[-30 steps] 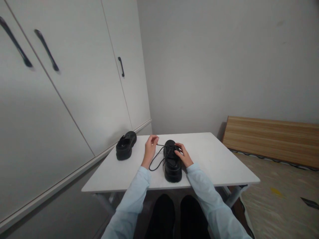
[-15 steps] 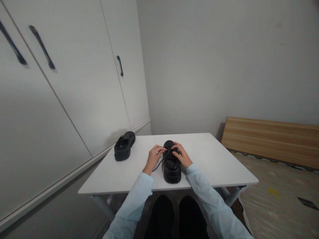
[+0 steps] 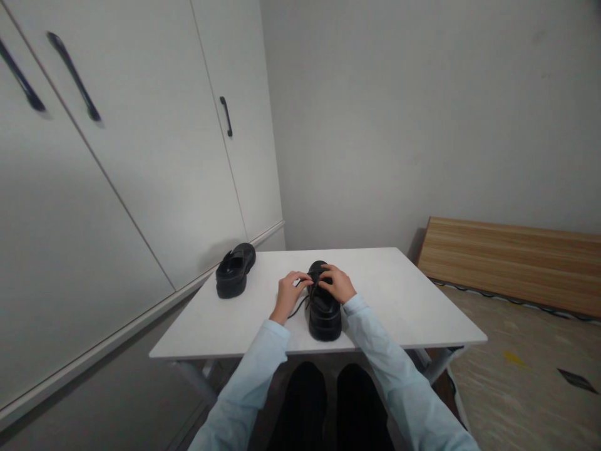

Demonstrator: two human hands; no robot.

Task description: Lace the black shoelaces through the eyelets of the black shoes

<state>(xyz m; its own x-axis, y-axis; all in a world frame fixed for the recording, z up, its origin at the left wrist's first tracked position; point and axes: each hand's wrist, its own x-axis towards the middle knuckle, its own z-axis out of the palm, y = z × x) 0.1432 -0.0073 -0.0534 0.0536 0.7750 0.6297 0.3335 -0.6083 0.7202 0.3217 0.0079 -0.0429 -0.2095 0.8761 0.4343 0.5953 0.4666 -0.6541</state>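
Since the black lace-up shoe (image 3: 325, 324) stands sole-down by the front edge of the counter (image 3: 399, 313), both hands can presumably reach its shoelace (image 3: 298, 306) from either side. Fingers of the left hand (image 3: 288, 294) are almost closed, seemingly pinching the shoelace; those of the right hand (image 3: 339, 285) curl over the shoe's top, but whether they grip a strand I cannot tell. The toe (image 3: 318, 266) points away, the long axis running front to back.

It looks like a room in a home, with tall white cupboards (image 3: 136, 150) and a small table (image 3: 404, 294).
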